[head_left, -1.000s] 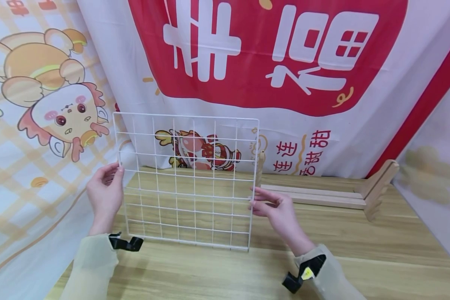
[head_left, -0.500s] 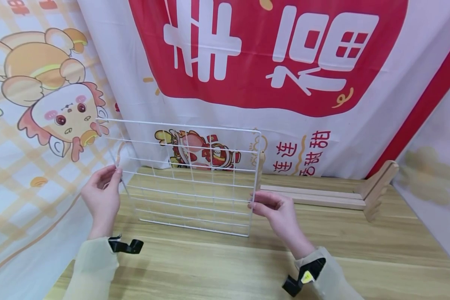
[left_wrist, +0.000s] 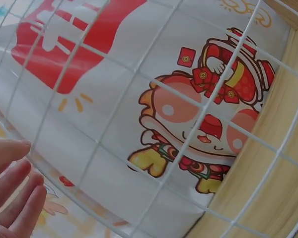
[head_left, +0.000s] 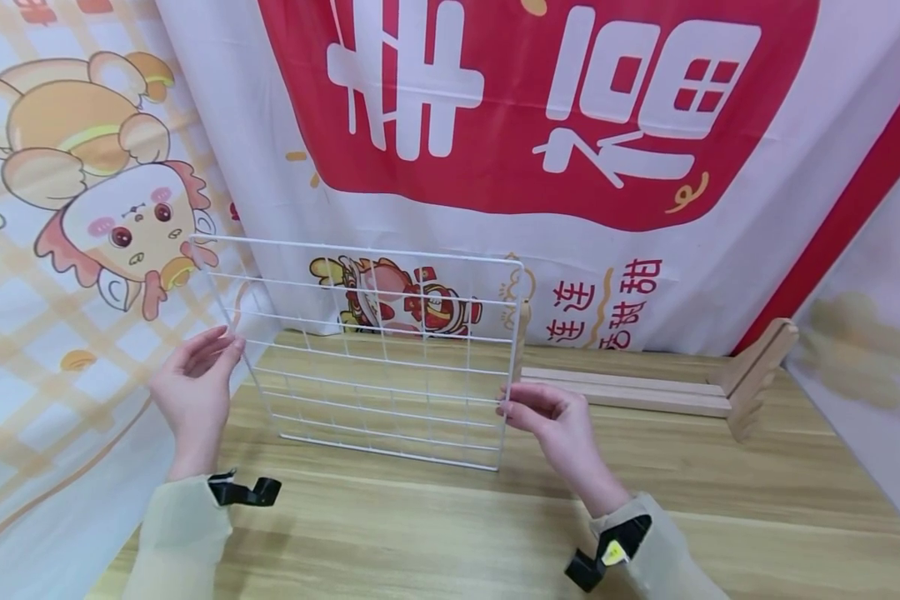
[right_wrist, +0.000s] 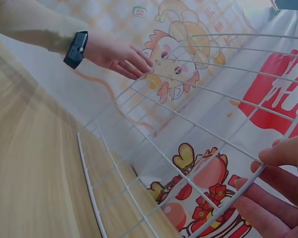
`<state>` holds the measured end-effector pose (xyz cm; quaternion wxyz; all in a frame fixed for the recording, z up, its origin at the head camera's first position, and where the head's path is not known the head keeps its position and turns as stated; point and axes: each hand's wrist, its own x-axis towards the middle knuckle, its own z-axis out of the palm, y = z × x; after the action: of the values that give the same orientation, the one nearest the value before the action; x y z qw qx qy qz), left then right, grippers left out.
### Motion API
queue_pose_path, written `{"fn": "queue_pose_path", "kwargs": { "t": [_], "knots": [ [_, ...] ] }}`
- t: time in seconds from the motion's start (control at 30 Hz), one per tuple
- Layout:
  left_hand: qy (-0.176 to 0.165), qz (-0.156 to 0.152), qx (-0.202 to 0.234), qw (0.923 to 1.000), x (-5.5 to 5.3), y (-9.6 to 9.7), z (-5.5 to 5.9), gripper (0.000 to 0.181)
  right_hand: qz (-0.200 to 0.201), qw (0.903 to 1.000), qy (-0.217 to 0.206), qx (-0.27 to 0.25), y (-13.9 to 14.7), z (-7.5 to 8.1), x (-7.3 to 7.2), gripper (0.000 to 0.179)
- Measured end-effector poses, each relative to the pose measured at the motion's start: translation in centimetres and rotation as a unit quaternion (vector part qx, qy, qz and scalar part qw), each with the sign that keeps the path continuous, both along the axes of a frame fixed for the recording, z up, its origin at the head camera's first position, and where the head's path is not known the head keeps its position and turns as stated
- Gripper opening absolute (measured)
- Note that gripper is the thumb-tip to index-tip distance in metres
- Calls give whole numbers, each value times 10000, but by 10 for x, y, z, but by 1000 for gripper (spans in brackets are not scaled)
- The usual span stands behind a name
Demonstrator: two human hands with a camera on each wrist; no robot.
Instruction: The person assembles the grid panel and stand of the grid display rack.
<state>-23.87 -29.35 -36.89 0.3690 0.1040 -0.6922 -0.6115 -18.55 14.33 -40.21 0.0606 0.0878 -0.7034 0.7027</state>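
A white wire grid panel [head_left: 378, 358] stands tilted on the wooden table, its lower edge towards me. At its right edge my right hand [head_left: 551, 421] pinches the side wire between thumb and fingers, as the right wrist view also shows. My left hand [head_left: 195, 387] is at the panel's left edge, thumb tip right by the wire. In the left wrist view the left fingers [left_wrist: 27, 210] are fairly straight, with no wire between them and the thumb.
Behind the panel's right edge is a wooden stand, with a long rail [head_left: 630, 392] and a notched end piece [head_left: 763, 375] at the right. Printed cloths [head_left: 457, 200] hang behind and at the left of the table [head_left: 390, 533].
The panel has tilted, its top left corner shifting left and its bottom edge away from me. My left hand has moved slightly left and loosened. The right hand keeps its hold.
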Motion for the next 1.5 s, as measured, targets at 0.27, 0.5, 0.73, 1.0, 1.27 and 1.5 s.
{"fn": "queue_pose_path", "kwargs": {
  "t": [0.27,0.5,0.73,1.0,1.27,1.5],
  "knots": [
    [514,123,-433,9977,16,27,27,43,19,9996,187,205,0,-2,0,23],
    [443,-531,-1121,9913,27,54,37,41,118,9993,236,254,1,-4,0,23],
    [-60,-1254,-1269,9839,27,64,40,41,196,9991,300,224,2,-5,1,22],
    [12,-1442,-1305,9809,17,70,41,36,249,9984,437,269,3,-5,1,20],
    [43,-1642,-514,9851,10,70,43,29,207,9983,416,365,5,-7,-1,20],
    [106,-1748,-228,9843,8,69,41,28,-14,9975,348,608,21,-9,-5,31]
  ]
}}
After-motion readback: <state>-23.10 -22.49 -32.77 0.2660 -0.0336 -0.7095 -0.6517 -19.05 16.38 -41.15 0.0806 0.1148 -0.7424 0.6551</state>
